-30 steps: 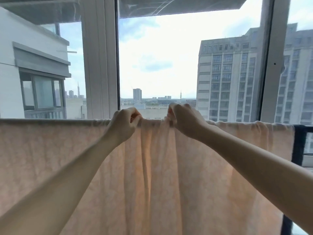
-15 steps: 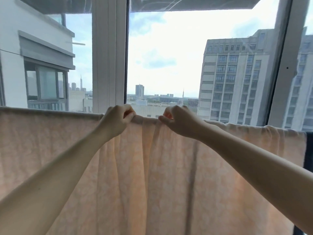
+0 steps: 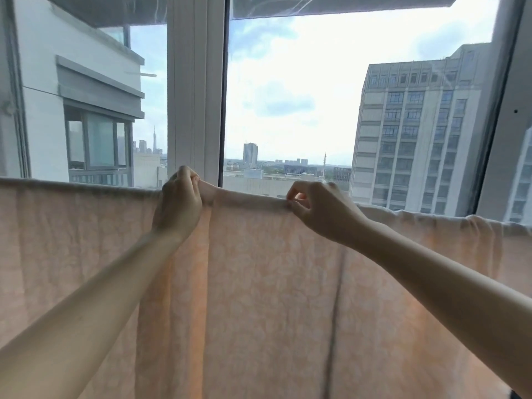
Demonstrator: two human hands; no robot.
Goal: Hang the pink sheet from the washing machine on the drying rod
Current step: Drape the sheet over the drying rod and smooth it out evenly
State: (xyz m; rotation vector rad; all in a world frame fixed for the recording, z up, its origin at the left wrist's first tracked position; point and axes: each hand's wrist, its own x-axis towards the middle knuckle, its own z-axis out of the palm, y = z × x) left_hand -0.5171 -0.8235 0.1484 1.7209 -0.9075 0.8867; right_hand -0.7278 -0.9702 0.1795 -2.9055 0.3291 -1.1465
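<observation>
the pink sheet [image 3: 273,283] hangs in a wide curtain across the lower view, pale peach with a faint leafy print, backlit, creased in long vertical folds. its top edge runs from 9 to 3 o'clock. the left hand [image 3: 178,205] and right hand [image 3: 322,211], set apart, each pinch that edge. the drying rod is hidden under the cloth; the sheet's bottom is cut off.

The sheet [image 3: 273,298] is pale peach-pink with a faint tone-on-tone leafy floral print, glowing warmer orange along its backlit folds, against a white window frame [image 3: 195,96], a grey-beige high-rise [image 3: 417,133] and a pale blue sky [image 3: 302,82] with white-grey clouds.
</observation>
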